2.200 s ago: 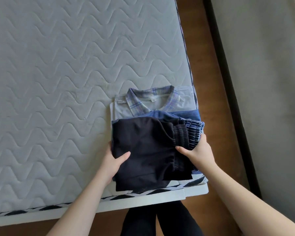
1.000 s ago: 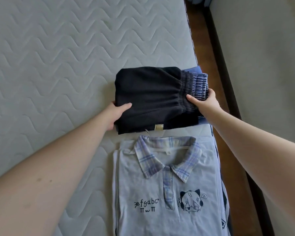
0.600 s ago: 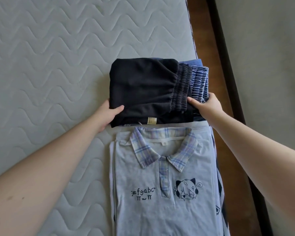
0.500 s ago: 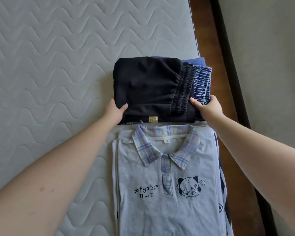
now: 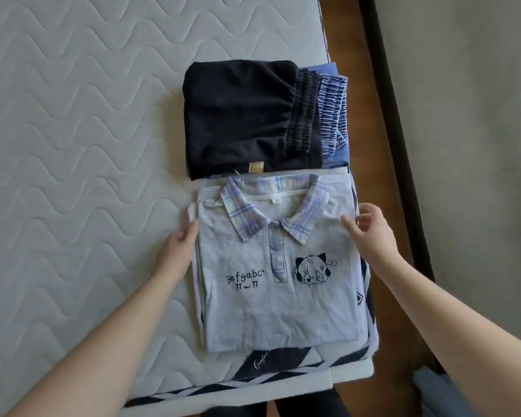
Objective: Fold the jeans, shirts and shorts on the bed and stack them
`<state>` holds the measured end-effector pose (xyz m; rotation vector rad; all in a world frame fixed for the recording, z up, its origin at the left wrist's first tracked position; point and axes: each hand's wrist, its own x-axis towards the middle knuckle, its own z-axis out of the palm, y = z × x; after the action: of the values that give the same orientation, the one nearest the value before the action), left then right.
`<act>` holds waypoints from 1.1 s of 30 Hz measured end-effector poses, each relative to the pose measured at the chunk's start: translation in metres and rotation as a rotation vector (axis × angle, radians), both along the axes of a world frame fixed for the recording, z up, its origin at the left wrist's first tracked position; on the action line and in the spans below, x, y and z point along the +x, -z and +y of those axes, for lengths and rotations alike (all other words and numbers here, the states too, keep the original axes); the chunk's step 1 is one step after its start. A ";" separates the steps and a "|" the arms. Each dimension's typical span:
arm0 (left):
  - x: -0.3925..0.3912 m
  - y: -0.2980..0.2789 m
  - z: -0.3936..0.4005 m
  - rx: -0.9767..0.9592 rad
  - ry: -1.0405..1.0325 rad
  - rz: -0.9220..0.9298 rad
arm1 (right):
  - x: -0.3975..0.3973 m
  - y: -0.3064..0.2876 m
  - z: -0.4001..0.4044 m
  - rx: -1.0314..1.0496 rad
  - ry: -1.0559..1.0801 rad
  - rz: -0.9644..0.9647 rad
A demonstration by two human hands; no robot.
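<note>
A grey wave-quilted mattress (image 5: 73, 145) fills the left; brown wooden floor (image 5: 358, 115) runs along its right edge, beside a pale wall (image 5: 463, 115).

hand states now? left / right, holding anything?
Left hand: open, fingers straight against the left edge of the folded polo shirt, holding nothing.
Right hand: open, relaxed at the shirt's right edge, no grip.

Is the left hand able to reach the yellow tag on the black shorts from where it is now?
Probably yes. The left hand rests at the polo shirt's left edge, and the yellow tag lies exposed just beyond the collar, with nothing covering it.
</note>
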<state>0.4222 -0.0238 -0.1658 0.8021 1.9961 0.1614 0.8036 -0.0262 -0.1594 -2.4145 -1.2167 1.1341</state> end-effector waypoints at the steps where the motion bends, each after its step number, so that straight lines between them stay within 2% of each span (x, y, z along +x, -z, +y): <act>1: 0.004 0.001 -0.018 -0.027 -0.006 -0.006 | -0.002 0.002 -0.023 -0.044 -0.007 0.010; 4: 0.014 0.008 -0.057 -0.050 0.039 -0.050 | -0.004 0.011 -0.068 -0.163 -0.072 0.005; 8: 0.018 0.012 -0.083 -0.089 0.013 -0.254 | -0.009 0.012 -0.089 -0.216 -0.018 -0.026; 12: 0.006 0.007 -0.101 -0.131 0.080 -0.338 | -0.012 0.006 -0.109 -0.246 0.028 0.003; 16: 0.001 0.006 -0.140 -0.290 0.181 -0.259 | -0.012 0.005 -0.130 -0.354 0.042 0.060; 20: 0.008 0.012 -0.168 -0.265 0.183 -0.180 | -0.009 0.006 -0.141 -0.463 0.003 0.083; 23: 0.017 0.008 -0.180 -0.223 0.029 -0.215 | -0.008 0.006 -0.153 -0.401 -0.010 0.089; 28: 0.021 0.002 -0.211 -0.201 0.028 -0.231 | -0.008 0.002 -0.179 -0.245 0.025 0.083; 31: 0.022 -0.003 -0.231 -0.176 0.018 -0.211 | -0.009 0.000 -0.196 -0.279 0.026 0.043; 33: 0.024 -0.004 -0.239 -0.144 -0.077 -0.223 | -0.007 0.000 -0.204 -0.303 0.027 0.035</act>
<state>0.4460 -0.2625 -0.1618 0.5892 1.8062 0.1427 0.7961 -0.2299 -0.1592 -2.6020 -1.0639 1.4374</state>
